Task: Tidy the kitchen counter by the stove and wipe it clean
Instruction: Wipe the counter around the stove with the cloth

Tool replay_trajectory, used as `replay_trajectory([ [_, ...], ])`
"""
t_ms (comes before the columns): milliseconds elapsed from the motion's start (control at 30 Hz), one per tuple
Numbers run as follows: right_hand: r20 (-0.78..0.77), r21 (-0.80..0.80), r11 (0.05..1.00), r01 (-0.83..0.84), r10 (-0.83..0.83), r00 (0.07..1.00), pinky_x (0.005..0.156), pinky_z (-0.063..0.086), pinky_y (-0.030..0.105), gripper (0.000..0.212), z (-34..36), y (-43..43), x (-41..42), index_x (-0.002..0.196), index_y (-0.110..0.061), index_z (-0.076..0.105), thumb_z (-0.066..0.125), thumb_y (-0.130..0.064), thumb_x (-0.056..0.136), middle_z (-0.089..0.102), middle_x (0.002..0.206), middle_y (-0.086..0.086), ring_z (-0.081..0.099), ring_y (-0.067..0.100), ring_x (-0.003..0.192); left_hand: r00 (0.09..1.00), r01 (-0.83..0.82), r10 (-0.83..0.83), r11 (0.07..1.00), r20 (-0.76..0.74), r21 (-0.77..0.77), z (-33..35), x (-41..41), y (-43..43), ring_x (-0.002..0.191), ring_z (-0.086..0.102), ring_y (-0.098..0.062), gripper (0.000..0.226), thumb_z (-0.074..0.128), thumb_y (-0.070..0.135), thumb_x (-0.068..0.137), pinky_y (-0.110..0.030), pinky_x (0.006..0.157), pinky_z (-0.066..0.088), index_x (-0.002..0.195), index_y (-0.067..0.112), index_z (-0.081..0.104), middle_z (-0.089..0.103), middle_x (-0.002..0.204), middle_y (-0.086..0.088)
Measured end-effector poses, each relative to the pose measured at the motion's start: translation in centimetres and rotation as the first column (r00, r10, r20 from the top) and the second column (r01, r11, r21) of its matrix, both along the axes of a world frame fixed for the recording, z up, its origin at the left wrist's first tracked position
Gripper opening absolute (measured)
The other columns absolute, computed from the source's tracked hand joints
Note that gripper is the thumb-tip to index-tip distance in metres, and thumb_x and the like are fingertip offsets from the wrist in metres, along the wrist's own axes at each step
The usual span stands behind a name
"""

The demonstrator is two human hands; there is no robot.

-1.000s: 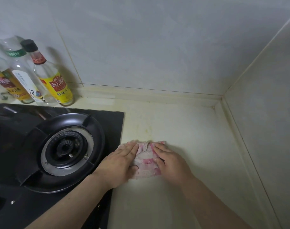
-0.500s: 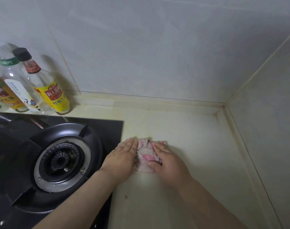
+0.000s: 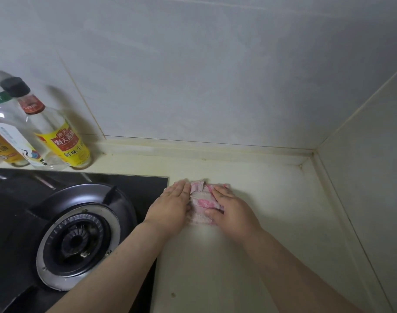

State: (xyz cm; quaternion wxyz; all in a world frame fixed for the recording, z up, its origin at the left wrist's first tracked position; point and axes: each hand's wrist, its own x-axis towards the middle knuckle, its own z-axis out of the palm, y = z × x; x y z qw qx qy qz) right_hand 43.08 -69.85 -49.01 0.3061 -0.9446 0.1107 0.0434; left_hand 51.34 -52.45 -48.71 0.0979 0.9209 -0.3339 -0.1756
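As I look down through the head camera, two bare forearms [image 3: 125,256] reach in from the near edge, just right of the stove [image 3: 136,184], a black glass hob with one round burner [image 3: 76,241]. On the pale counter [image 3: 283,222], close to the stove's right edge, sits a small brown speck [image 3: 173,295]. Farther on, both hands lie flat with fingers straight, pressing a bunched pink and white cloth [image 3: 202,199] onto the counter. The left hand [image 3: 170,206] covers the cloth's side nearest the stove, its fingertips about level with the stove's back right corner. The right hand [image 3: 231,211] covers the side away from the stove, thumb laid across the fabric. Neither hand is nearer: the cloth is directly under both. The strip showing between them runs away from me, though its full shape is hidden. I judge this a wiping stroke in progress, with bare counter ahead toward the tiled wall [image 3: 215,86] and off to the stove's right. Farthest off, behind the stove against that wall, stand sauce bottles [image 3: 64,141].
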Motion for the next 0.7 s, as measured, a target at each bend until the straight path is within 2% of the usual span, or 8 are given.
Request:
replay_trajectory([
  [700, 0.025, -0.002, 1.0, 0.02, -0.019, 0.999, 0.111, 0.004, 0.01, 0.065, -0.6, -2.0, 5.8, 0.148, -0.013, 0.039, 0.065, -0.03, 0.092, 0.031, 0.158, -0.001, 0.019, 0.011, 0.148, 0.998, -0.039, 0.038, 0.999, -0.041, -0.025, -0.2, 5.4, -2.5, 0.15, -0.004, -0.019, 0.065, 0.031, 0.01, 0.1, -0.028, 0.121, -0.001, 0.154, 0.01, -0.004, -0.006, 0.163, -0.007],
])
